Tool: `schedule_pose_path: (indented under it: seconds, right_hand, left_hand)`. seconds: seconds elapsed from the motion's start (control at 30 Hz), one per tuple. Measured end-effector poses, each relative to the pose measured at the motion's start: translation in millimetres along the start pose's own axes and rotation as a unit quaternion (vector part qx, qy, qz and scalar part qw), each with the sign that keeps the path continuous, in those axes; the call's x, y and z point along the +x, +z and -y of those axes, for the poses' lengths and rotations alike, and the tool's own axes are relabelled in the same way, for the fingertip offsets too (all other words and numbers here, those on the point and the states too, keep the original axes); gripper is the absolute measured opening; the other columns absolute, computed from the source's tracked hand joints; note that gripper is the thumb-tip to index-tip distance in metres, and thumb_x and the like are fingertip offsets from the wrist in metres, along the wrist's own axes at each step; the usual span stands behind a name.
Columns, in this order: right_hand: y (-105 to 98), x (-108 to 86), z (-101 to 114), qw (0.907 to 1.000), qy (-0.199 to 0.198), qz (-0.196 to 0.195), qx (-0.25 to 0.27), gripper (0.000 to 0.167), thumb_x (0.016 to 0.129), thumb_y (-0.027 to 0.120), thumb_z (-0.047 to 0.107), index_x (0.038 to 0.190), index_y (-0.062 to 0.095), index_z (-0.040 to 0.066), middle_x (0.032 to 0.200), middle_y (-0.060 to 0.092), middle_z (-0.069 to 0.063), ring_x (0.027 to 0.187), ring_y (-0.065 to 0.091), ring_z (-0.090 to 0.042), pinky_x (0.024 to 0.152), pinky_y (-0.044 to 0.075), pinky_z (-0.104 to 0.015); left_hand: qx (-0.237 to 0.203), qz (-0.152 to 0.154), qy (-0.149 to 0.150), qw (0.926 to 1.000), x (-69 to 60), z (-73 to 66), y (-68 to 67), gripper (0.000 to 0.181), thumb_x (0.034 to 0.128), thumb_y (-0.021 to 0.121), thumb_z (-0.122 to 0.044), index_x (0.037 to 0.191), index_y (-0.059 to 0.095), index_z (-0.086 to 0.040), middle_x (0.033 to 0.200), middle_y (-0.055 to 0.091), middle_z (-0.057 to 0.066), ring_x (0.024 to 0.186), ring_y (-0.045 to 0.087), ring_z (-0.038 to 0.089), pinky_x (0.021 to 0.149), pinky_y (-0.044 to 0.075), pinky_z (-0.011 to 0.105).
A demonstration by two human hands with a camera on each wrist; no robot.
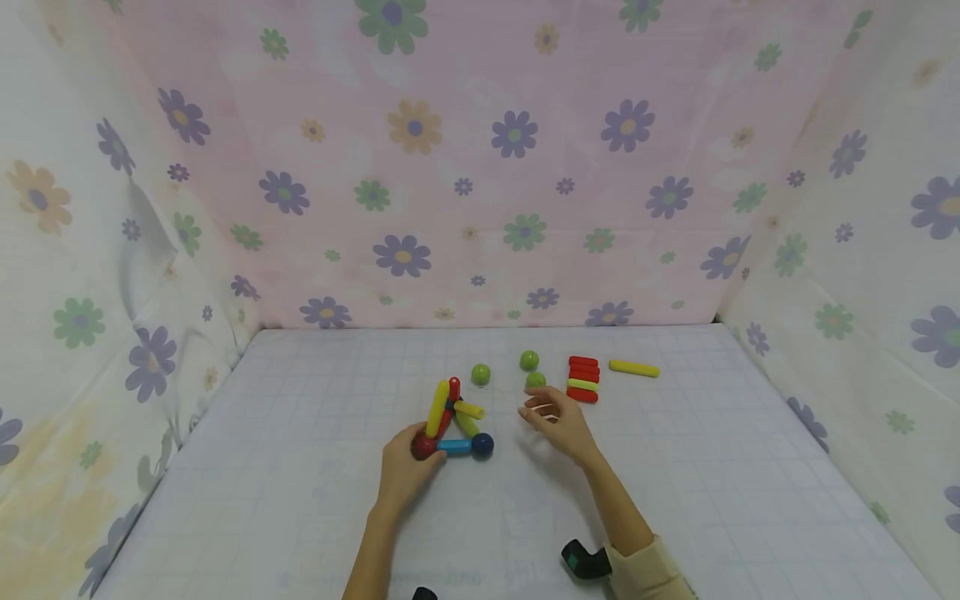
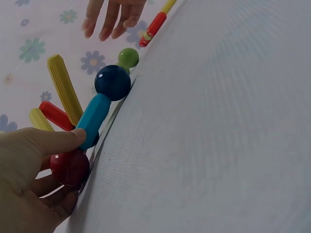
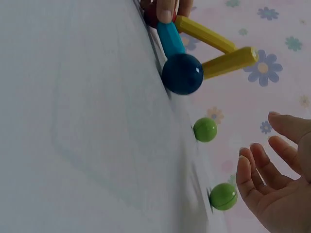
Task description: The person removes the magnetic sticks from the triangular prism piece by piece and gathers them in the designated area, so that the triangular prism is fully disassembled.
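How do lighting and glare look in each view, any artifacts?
Head: brighter, soft shadow below the right hand; left wrist: dim, small glint on the dark blue ball, fine ripple pattern across the white tabletop; right wrist: also dim, glint on that ball.

Faint lettering (image 1: pixel 465 577) is present on the white table (image 1: pixel 262 500), along the side nearest the person; it is too pale to read reliably. No other label, brand, number or sign is legible.
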State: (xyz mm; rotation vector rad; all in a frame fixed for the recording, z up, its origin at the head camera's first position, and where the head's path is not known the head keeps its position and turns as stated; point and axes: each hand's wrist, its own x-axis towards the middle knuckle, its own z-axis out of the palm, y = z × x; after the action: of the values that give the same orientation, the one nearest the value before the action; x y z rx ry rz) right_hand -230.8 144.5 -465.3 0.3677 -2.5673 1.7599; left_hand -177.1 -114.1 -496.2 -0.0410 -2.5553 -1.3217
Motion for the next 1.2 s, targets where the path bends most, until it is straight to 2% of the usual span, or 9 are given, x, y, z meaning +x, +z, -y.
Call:
schedule_pose_path:
  seconds: [0.17,0.23,0.4,0.57,0.83,1.03,1.2]
  right_hand:
    - [9.8,-10.8,39.1,0.9959,-0.062,0.065,-0.015,0.031,0.09,0.061,0.006,0.118,0.057,-0.006,0.104,0.064,-0.021,0.096,0.061,-0.035,0.082,0.053,-0.039]
    - [12.7,-15.2,51.7,0.9934,-0.078,0.083,-0.014,0.03,0.09,0.06,0.006,0.118,0.057,-0.007,0.105,0.064,-0.022,0.097,0.061,-0.036,0.082,0.052,-0.04]
    - [26.3,-11.3,34.8,0.989,-0.104,0.105,-0.003,0.034,0.089,0.062,0.005,0.121,0.056,-0.006,0.109,0.063,-0.025,0.098,0.061,-0.037,0.08,0.053,-0.041]
    - [36.8,-6.1,20.7,0.9899,-0.123,0.067,-0.022,0.034,0.087,0.066,0.01,0.119,0.059,0.0,0.102,0.065,-0.017,0.087,0.063,-0.026,0.072,0.053,-0.031]
    - [44.7,-1.8,21.8,0.9838,-0.162,0.013,-0.076,0.026,0.083,0.07,0.007,0.108,0.065,-0.002,0.091,0.067,-0.008,0.074,0.06,-0.02,0.065,0.052,-0.023]
    - [44.8,0.7,23.0,0.9859,-0.137,-0.002,-0.096,0.022,0.086,0.068,0.01,0.106,0.065,0.0,0.089,0.068,-0.007,0.074,0.061,-0.017,0.064,0.051,-0.021]
    - [42.6,2.2,19.7,0.99,-0.103,-0.014,-0.095,0.022,0.086,0.066,0.007,0.106,0.064,-0.001,0.092,0.068,-0.008,0.078,0.062,-0.019,0.067,0.051,-0.021]
  left_hand:
    - [-0.012,0.013,-0.009,0.9998,-0.7,1.0,2.2,0.045,0.075,0.076,-0.01,0.114,0.061,0.006,0.107,0.065,0.019,0.099,0.06,0.03,0.086,0.049,0.044]
    - [-0.016,0.017,-0.011,0.9997,-0.7,0.7,2.7,0.044,0.0759,0.076,-0.012,0.114,0.061,0.006,0.105,0.065,0.017,0.095,0.059,0.026,0.083,0.05,0.041]
    - [-0.01,0.019,-0.012,0.9997,0.0,0.3,4.3,0.041,0.0769,0.075,-0.015,0.112,0.063,0.003,0.099,0.066,0.012,0.085,0.055,0.018,0.073,0.049,0.029]
    - [-0.011,0.019,-0.009,0.9997,0.4,-0.8,6.2,0.038,0.0764,0.075,-0.016,0.108,0.063,0.002,0.089,0.064,0.007,0.077,0.051,0.014,0.065,0.044,0.022]
    - [-0.019,0.028,0.002,0.9994,0.0,-3.2,9.3,0.037,0.0755,0.075,-0.015,0.106,0.064,0.002,0.087,0.064,0.006,0.076,0.053,0.013,0.064,0.045,0.021]
    - [-0.016,0.017,0.019,0.9995,-0.8,-3.8,9.6,0.035,0.0741,0.076,-0.014,0.104,0.064,0.002,0.085,0.066,0.006,0.074,0.054,0.013,0.063,0.045,0.022]
    - [-0.019,0.029,0.015,0.9993,-1.6,-4.5,8.3,0.036,0.0755,0.076,-0.015,0.105,0.064,0.001,0.083,0.066,0.005,0.073,0.053,0.013,0.063,0.044,0.022]
